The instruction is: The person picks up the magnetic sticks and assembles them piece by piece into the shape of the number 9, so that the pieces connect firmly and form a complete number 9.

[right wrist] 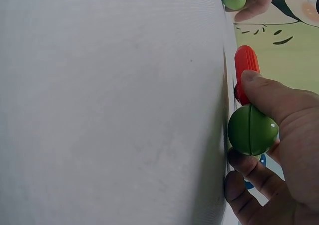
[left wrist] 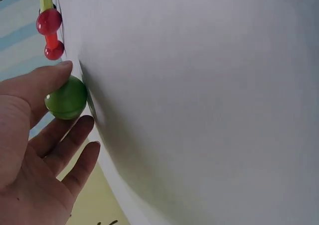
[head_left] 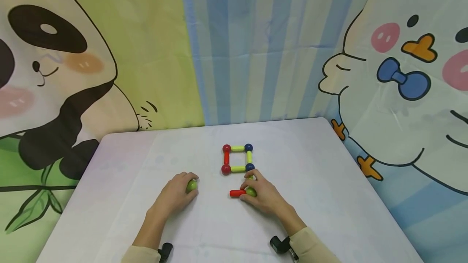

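A green ball [head_left: 191,186] is pinched between the thumb and fingers of my left hand [head_left: 178,193], low over the white tabletop; the left wrist view shows the same ball [left wrist: 66,97]. My right hand [head_left: 265,195] grips another green ball [right wrist: 252,130] with a red rod [head_left: 237,193] joined to it, pointing left. In the right wrist view the thumb lies on that rod [right wrist: 246,68]. Just beyond, a square of rods and balls lies flat: red balls [head_left: 226,169] at left, blue balls [head_left: 249,147] at right. A yellow-green rod [head_left: 251,177] runs from the near blue ball toward the held green ball, partly hidden by fingers.
The white table [head_left: 204,230] has its far edge against a cartoon-printed curtain [head_left: 256,52]. Dark wrist cameras [head_left: 280,245] sit on both forearms, close above the tabletop.
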A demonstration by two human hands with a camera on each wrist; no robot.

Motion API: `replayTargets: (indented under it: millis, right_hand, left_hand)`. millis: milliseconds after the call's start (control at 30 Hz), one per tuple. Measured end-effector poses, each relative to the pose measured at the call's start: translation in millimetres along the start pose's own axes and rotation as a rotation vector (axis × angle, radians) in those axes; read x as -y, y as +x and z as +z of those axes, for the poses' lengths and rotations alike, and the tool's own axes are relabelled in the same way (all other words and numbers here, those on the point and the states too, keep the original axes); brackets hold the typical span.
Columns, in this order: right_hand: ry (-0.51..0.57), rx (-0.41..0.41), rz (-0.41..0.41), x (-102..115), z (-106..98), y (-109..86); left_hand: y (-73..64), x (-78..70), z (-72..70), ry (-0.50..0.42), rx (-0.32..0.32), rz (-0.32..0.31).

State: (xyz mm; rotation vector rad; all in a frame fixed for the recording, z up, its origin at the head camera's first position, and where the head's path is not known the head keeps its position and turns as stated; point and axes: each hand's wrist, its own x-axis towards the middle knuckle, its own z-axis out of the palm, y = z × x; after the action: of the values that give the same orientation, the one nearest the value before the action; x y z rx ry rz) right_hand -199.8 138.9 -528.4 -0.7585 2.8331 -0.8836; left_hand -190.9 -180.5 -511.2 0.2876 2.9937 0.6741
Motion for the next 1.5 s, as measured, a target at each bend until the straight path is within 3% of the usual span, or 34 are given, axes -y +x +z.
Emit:
replayTargets:
  millis: [133, 367, 700, 867, 1167, 1500]
  right_hand:
    - [0.024, -0.008, -0.005, -1.8, -0.9, -0.9]
    - [0.059, -0.026, -0.013, -3.6, -1.4, -3.3]
    - [0.097, -0.041, -0.004, -4.2, -3.7, -5.9]
    - [0.109, -0.047, -0.002, -4.5, -3.3, -6.9]
    - [0.123, -0.08, -0.001, -6.6, 0.0, -5.8]
    - [0.139, -0.053, -0.011, -12.3, 9.8, -4.5]
  left_hand:
    - [1.8, -14.0, 7.8, -0.056, 0.023, 0.002]
    - [8.7, -28.8, 17.2, -0.105, 0.049, 0.07]
    - [14.9, -46.8, 19.6, -0.137, 0.116, 0.108]
    - [16.8, -55.0, 21.0, -0.158, 0.148, 0.095]
    - [19.4, -57.7, 31.0, -0.222, 0.156, 0.137]
    - [18.0, -56.9, 48.9, -0.25, 0.166, 0.151]
